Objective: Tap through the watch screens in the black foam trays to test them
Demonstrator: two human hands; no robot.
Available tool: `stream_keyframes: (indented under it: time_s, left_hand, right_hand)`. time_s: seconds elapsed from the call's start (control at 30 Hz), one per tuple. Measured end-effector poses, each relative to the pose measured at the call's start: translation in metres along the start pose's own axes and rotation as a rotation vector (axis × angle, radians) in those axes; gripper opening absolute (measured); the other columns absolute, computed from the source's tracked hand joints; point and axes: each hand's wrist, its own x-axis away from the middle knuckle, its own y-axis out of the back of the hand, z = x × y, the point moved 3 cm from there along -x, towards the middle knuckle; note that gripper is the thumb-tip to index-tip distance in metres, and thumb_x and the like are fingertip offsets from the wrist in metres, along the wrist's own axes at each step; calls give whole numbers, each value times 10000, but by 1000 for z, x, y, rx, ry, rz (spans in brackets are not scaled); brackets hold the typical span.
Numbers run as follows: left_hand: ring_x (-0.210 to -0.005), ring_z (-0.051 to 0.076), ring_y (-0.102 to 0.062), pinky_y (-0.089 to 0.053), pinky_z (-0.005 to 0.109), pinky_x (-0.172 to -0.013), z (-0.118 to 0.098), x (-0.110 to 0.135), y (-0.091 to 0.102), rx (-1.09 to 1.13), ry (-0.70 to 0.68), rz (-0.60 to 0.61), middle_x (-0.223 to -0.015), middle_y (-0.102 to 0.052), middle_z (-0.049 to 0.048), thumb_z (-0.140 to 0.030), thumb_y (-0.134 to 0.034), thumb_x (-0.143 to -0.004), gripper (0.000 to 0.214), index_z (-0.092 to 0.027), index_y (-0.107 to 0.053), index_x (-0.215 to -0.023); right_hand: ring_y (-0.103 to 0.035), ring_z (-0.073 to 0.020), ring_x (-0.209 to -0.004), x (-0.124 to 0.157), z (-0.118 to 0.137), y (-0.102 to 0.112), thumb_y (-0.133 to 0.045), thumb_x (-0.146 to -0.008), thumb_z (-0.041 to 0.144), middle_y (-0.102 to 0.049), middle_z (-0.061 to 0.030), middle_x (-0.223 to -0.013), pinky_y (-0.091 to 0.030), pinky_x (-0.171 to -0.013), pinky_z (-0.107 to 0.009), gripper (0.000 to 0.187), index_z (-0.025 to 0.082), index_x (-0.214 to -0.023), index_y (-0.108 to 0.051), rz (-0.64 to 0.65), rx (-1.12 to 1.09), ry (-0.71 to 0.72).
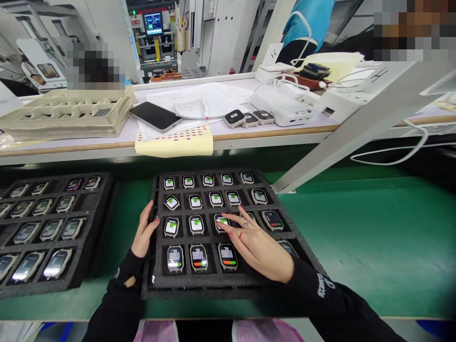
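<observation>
A black foam tray point(158, 280) lies on the green belt, holding several small smartwatch bodies with lit screens. My right hand point(258, 244) lies flat over the tray, fingers stretched out, its fingertips touching a watch point(221, 221) in the third row. My left hand point(144, 232) rests against the tray's left edge, fingers extended, holding nothing. Three watches in the front row point(198, 257) show keypad screens with red and green bars.
A second foam tray point(83, 266) of watches sits to the left. On the shelf behind are a phone point(155, 116), a yellow sticker sheet point(174, 142), papers, beige trays point(67, 111), three loose watch bodies point(249, 118) and a white charger box. A person in blue stands at the back.
</observation>
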Motion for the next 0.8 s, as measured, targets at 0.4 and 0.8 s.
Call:
stream_keyframes:
  time_s: [0.4, 0.8]
  left_hand:
    - [-1467, 261, -175, -128, 454, -1225, -11, 10, -4, -78, -52, -15, -1530, -328, 26, -418, -578, -854, 581, -315, -448, -1411]
    - [-1455, 247, -145, -119, 488, -1206, -24, 18, -13, -274, -11, -32, -1497, -265, 89, -327, -540, -834, 593, -267, -404, -1408]
  right_hand:
    - [-469, -292, -1289, -27, 23, -1, -269, -1033, 170, -659, -117, -1199, -256, -1131, -668, 423, 108, -1230, -639, 69, -28, 42]
    - [-435, -313, -1308, -40, 33, -31, -249, -1045, 184, -668, -129, -1176, -221, -1135, -673, 437, 68, -1269, -606, 159, -17, 101]
